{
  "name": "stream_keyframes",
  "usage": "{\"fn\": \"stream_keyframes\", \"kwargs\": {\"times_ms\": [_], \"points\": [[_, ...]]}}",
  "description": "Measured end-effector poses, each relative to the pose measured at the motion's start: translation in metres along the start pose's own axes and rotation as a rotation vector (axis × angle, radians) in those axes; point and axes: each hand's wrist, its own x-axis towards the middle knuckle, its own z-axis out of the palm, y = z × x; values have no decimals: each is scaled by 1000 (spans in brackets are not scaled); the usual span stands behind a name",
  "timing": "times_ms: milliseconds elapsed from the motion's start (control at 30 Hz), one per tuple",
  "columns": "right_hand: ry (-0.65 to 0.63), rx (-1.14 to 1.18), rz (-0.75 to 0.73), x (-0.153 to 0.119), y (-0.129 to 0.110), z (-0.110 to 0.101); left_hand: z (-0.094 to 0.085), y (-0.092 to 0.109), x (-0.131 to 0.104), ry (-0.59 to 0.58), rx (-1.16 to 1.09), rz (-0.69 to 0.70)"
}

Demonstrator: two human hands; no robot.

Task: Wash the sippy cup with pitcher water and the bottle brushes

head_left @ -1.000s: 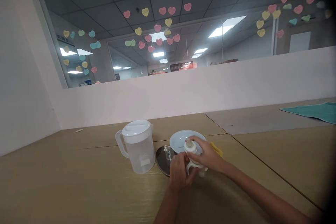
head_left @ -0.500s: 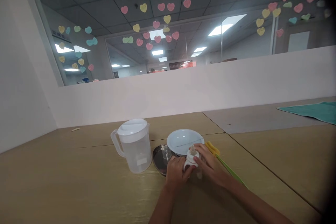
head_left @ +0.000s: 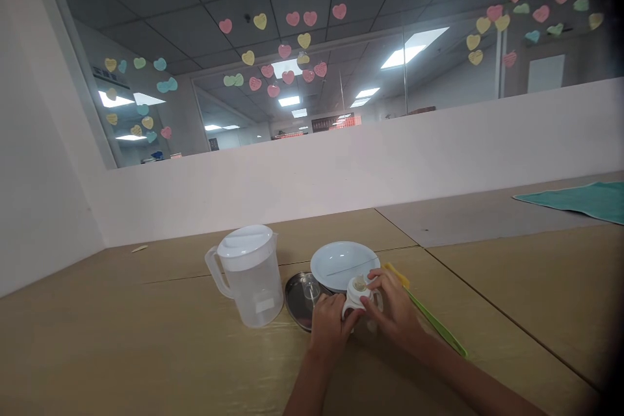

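Note:
A baby bottle (head_left: 359,290) with a white collar, side handles and a translucent nipple stands upright between my hands. My left hand (head_left: 329,324) is closed round the handle on its left side. With thumb and fingers, my right hand (head_left: 396,309) grips the bottle at its collar, close beside the nipple. Most of the bottle's body is hidden by the hands and collar. Just behind it sits a white bowl (head_left: 345,247). Left of the bowl, a round metal tray (head_left: 296,304) bears a clear plastic cap (head_left: 311,286).
A lidded clear pitcher (head_left: 256,286) stands on the left of the table (head_left: 146,344). Beside my right hand lies a brush with a yellow sponge head and green handle (head_left: 441,328). A teal cloth (head_left: 585,200) lies at the far right, below a low wall (head_left: 292,179) and window.
My right hand's fingers have shifted slightly off the nipple's tip, and the nipple appears lower or tilted. The view has moved a little. My left hand keeps its hold.

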Motion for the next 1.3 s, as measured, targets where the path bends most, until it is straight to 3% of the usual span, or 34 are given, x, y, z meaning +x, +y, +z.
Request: {"fn": "stream_keyframes", "kwargs": {"times_ms": [333, 633, 733, 833, 933, 1000, 1167, 1300], "points": [[32, -51, -217, -8, -22, -1, -1, -3, -1, -39, -8, -32], [-64, 5, -395, -13, -36, 1, 4, -4, -3, -1, 16, -41], [60, 73, -284, -16, -26, 4, -1, -1, -1, -7, 11, -50], [139, 114, -32, -14, -16, 5, -5, 2, 1, -23, -3, -58], [20, 186, 220, -10, -12, 5, -4, 2, 1, -19, 5, -56], [-54, 303, 311, -7, -12, 4, -2, 0, 0, -7, 19, -48], [-46, 417, 425, 1, -12, -1, 2, -1, -1, 1, 41, -20], [-165, 331, 358, 10, -10, -9, 2, 2, -1, 0, 42, -4]]}}
